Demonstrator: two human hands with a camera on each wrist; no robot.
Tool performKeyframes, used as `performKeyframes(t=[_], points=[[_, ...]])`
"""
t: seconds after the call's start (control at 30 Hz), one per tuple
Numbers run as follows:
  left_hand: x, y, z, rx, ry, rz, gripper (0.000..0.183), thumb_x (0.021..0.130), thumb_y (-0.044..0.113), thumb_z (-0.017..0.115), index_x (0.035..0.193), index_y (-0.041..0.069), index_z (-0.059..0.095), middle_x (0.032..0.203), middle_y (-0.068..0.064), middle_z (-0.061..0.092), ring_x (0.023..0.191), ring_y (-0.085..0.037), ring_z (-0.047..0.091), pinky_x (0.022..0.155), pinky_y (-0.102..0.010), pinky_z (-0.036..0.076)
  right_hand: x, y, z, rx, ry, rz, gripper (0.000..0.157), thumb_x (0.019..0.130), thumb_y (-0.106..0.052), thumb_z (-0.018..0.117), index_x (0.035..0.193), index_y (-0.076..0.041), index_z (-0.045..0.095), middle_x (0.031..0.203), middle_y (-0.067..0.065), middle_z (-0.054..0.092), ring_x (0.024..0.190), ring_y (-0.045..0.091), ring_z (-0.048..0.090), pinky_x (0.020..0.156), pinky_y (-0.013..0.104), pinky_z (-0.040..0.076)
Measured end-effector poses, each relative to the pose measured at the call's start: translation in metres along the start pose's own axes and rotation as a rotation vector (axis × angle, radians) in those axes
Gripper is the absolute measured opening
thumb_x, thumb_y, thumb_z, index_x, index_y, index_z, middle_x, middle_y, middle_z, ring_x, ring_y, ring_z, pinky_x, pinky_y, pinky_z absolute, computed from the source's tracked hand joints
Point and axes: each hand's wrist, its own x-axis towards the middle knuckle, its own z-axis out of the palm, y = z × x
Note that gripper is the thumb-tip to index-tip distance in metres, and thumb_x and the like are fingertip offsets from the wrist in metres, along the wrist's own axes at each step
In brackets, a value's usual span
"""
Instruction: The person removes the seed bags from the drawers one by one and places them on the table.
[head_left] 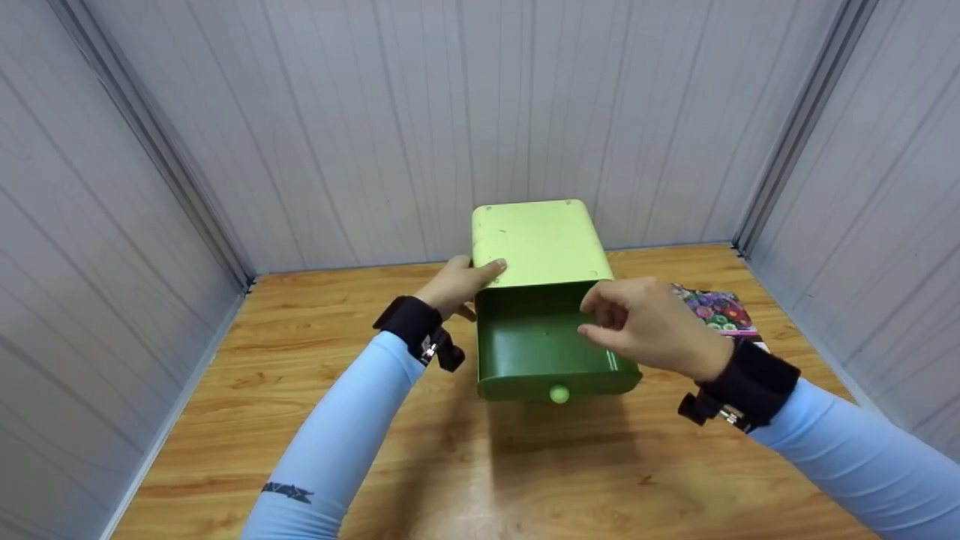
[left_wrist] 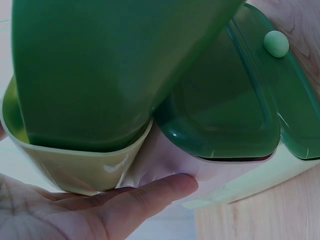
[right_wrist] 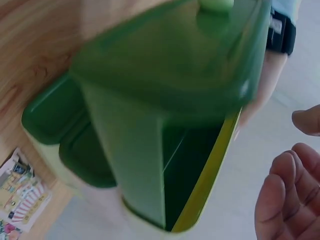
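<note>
I judge the drawer (head_left: 536, 352) pulled out: straight-fingered left hand (head_left: 459, 286) steadies the cabinet (head_left: 538, 244) at nine o'clock; empty, relaxed right hand (head_left: 660, 326) should lift clear.

Right hand (right_wrist: 295, 195) apart from open green drawer (right_wrist: 165, 75)

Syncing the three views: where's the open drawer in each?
Head: open drawer, just right of and below centre.
Left wrist: open drawer, large, upper left.
Right wrist: open drawer, large, from top edge to below centre.
Shared landmark: the box it sticks out of.
</note>
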Motion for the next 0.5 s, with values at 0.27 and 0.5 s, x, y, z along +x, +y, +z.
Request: performKeyframes(t=[0.27,0.5], points=[[0.001,0.000,0.001,-0.003,-0.004,0.008,0.047,0.115,0.045,0.052,0.137,0.004,0.057,0.111,-0.008,0.072,0.096,-0.022,0.070,0.087,-0.047,0.060,-0.010,-0.021,0.018,0.007,-0.045,-0.206,0.016,0.087,-0.003,0.087,0.094,-0.006,0.073,0.069,-0.003,0.062,0.062,0.003,0.052,0.056,0.020,0.047],[0.001,-0.001,0.001,0.011,0.001,0.006,0.052,0.115,0.046,0.053,0.140,0.002,0.057,0.123,-0.014,0.070,0.109,-0.027,0.070,0.096,-0.055,0.060,-0.021,-0.037,0.032,0.005,-0.124,-0.279,0.015,0.090,-0.004,0.085,0.092,-0.009,0.071,0.071,-0.004,0.062,0.063,-0.002,0.047,0.057,0.014,0.043]])
